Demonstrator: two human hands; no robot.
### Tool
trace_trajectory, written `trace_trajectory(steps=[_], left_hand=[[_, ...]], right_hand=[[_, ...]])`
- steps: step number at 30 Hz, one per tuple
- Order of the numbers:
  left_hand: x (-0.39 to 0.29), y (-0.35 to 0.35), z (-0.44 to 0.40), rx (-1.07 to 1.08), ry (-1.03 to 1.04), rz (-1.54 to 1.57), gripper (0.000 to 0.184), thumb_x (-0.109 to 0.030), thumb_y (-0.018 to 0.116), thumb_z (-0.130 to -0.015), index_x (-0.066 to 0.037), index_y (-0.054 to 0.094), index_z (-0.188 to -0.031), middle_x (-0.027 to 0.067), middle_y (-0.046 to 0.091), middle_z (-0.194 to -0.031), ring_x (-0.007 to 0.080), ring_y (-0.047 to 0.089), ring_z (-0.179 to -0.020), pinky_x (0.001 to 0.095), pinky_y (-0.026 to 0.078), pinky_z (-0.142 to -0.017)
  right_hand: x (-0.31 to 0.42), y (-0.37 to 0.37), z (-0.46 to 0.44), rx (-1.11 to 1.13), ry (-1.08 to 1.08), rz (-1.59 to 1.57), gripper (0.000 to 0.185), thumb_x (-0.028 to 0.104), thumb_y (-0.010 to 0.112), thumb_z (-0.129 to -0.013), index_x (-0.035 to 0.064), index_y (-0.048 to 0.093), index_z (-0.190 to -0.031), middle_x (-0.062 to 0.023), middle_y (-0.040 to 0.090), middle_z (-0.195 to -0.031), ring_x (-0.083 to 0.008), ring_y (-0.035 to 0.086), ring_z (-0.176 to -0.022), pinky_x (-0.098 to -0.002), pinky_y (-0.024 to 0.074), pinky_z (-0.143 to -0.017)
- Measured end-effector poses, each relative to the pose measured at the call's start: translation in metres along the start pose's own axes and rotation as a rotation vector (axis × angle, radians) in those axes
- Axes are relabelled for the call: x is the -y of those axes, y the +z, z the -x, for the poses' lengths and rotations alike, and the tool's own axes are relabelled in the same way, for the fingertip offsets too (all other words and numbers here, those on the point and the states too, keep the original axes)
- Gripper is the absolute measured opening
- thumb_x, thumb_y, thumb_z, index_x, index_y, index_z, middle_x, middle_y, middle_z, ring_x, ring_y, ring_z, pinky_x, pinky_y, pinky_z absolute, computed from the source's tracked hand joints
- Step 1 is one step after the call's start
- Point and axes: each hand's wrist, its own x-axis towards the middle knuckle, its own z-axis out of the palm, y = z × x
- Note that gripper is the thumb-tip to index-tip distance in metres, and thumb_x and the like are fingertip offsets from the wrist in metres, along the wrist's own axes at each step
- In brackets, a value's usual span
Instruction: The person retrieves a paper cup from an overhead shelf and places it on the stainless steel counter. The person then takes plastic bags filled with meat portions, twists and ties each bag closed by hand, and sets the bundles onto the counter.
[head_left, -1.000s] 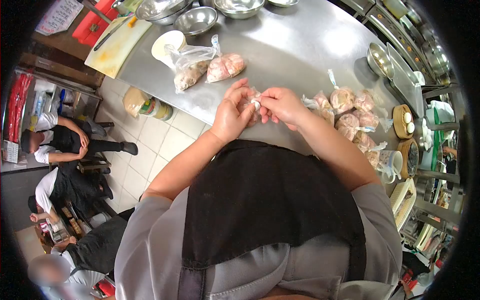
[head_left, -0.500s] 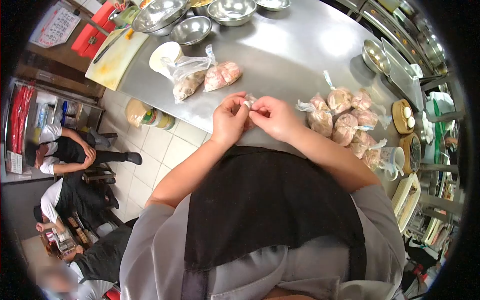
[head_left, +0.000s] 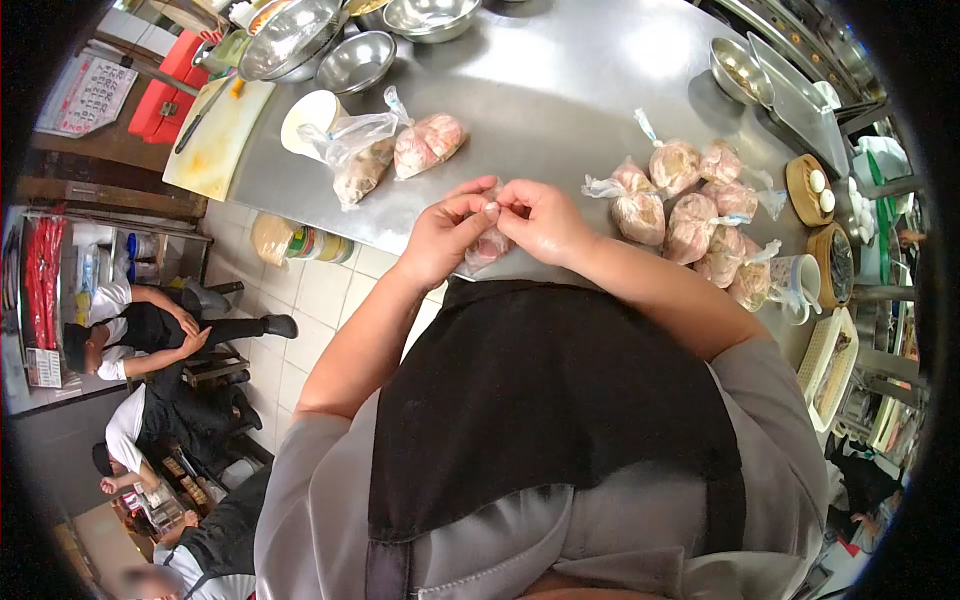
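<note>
My left hand (head_left: pixel 447 232) and my right hand (head_left: pixel 543 222) meet at the near edge of the steel table, fingers pinched together at the neck of a clear plastic bag of meat (head_left: pixel 487 250). The bag's pinkish lower part shows beneath my fingers; its top is mostly hidden by them. Ahead and to the left lie a tied bag of pink meat (head_left: pixel 430 146) and a bag with darker contents (head_left: pixel 362 172). On the right sits a cluster of several knotted meat bags (head_left: pixel 690 228).
Steel bowls (head_left: pixel 357 62) and a cutting board (head_left: pixel 222 140) with a knife (head_left: pixel 200 116) occupy the far left. A white tub (head_left: pixel 308 118) stands nearer. At right are a plastic jug (head_left: pixel 795 284), round containers (head_left: pixel 808 190) and a tray (head_left: pixel 797 105). Co-workers (head_left: pixel 150 320) sit at left.
The view has shifted slightly. My hands stay together at the bag's neck, and more of the bag's lower part now shows below them.
</note>
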Motion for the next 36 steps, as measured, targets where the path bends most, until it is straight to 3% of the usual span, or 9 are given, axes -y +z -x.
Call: trace_trajectory(steps=[4, 7, 10, 16, 20, 24, 31, 33, 36], left_hand=[[0.002, 0.002, -0.002, -0.026, -0.072, 0.2, 0.023, -0.021, 0.066, -0.097, -0.002, 0.072, -0.109, 0.0111, 0.047, -0.148, 0.0173, 0.05, -0.128, 0.0341, 0.039, -0.107], [-0.007, 0.012, -0.005, -0.192, -0.227, 0.307, 0.032, -0.02, 0.065, -0.097, 0.002, 0.067, -0.12, 0.0096, 0.053, -0.143, 0.0174, 0.051, -0.126, 0.0346, 0.039, -0.105], [-0.009, 0.014, -0.006, -0.245, -0.289, 0.341, 0.04, -0.018, 0.064, -0.097, 0.004, 0.06, -0.13, 0.0071, 0.06, -0.136, 0.0159, 0.052, -0.122, 0.0322, 0.039, -0.103], [-0.01, 0.019, -0.007, -0.242, -0.301, 0.268, 0.043, -0.019, 0.063, -0.098, 0.006, 0.056, -0.133, 0.0088, 0.061, -0.133, 0.0156, 0.053, -0.119, 0.0323, 0.04, -0.103], [-0.005, 0.024, -0.008, -0.239, -0.19, -0.056, 0.035, -0.017, 0.055, -0.101, 0.003, 0.061, -0.129, 0.0135, 0.057, -0.139, 0.0196, 0.049, -0.129, 0.0364, 0.038, -0.108], [0.003, 0.018, -0.008, -0.017, 0.02, -0.266, 0.032, -0.016, 0.045, -0.102, -0.001, 0.067, -0.118, 0.0173, 0.047, -0.147, 0.022, 0.037, -0.143, 0.0351, 0.035, -0.113], [-0.003, 0.014, -0.013, 0.193, 0.0, -0.292, 0.03, -0.018, 0.047, -0.098, -0.001, 0.071, -0.105, 0.0153, 0.053, -0.141, 0.026, 0.047, -0.133, 0.0373, 0.042, -0.107], [-0.009, 0.018, -0.012, 0.209, -0.094, -0.226, 0.029, -0.019, 0.047, -0.098, -0.001, 0.071, -0.1, 0.0154, 0.053, -0.141, 0.026, 0.051, -0.128, 0.0377, 0.044, -0.104], [-0.005, 0.027, -0.006, 0.117, 0.207, -0.468, 0.026, -0.02, 0.05, -0.098, -0.002, 0.069, -0.097, 0.0175, 0.054, -0.139, 0.0309, 0.052, -0.125, 0.0431, 0.04, -0.107]], right_hand=[[0.002, -0.002, -0.001, -0.014, -0.104, 0.113, 0.01, 0.014, 0.068, -0.088, 0.006, 0.064, -0.09, -0.0073, 0.067, -0.077, -0.0193, 0.065, -0.066, -0.0347, 0.0508, -0.061], [0.011, -0.008, 0.0, -0.178, -0.491, 0.453, 0.009, 0.015, 0.068, -0.086, 0.0075, 0.064, -0.09, -0.0088, 0.067, -0.082, -0.0276, 0.066, -0.071, -0.0395, 0.0527, -0.062], [0.025, -0.014, 0.003, -0.157, -0.586, 0.673, 0.01, 0.017, 0.068, -0.084, 0.0101, 0.065, -0.09, -0.0075, 0.065, -0.083, -0.0314, 0.066, -0.075, -0.0433, 0.0537, -0.064], [0.021, -0.022, -0.004, -0.122, -0.768, 0.789, 0.009, 0.013, 0.07, -0.078, 0.0104, 0.067, -0.087, -0.005, 0.063, -0.078, -0.0279, 0.063, -0.068, -0.0397, 0.0525, -0.06], [0.023, -0.021, -0.005, -0.117, -0.789, 0.774, 0.01, 0.01, 0.069, -0.074, 0.0103, 0.063, -0.081, -0.0053, 0.057, -0.074, -0.028, 0.06, -0.066, -0.0398, 0.0499, -0.058], [0.024, -0.022, -0.003, -0.11, -0.796, 0.739, 0.009, 0.01, 0.067, -0.073, 0.0106, 0.059, -0.076, -0.0057, 0.058, -0.078, -0.0293, 0.061, -0.071, -0.0415, 0.0511, -0.061], [0.041, -0.042, -0.012, -0.152, -0.757, 0.778, 0.009, 0.012, 0.067, -0.072, 0.0112, 0.06, -0.077, -0.0061, 0.058, -0.078, -0.029, 0.062, -0.073, -0.0413, 0.0522, -0.064], [0.042, -0.047, -0.01, -0.083, -0.557, 0.709, 0.01, 0.017, 0.067, -0.08, 0.0094, 0.061, -0.081, -0.0079, 0.062, -0.083, -0.0318, 0.063, -0.076, -0.0442, 0.0523, -0.065], [0.055, -0.05, 0.001, 0.04, -0.327, 0.667, 0.017, 0.023, 0.065, -0.088, 0.0074, 0.06, -0.083, -0.0104, 0.065, -0.087, -0.0357, 0.064, -0.079, -0.0476, 0.0516, -0.066]])
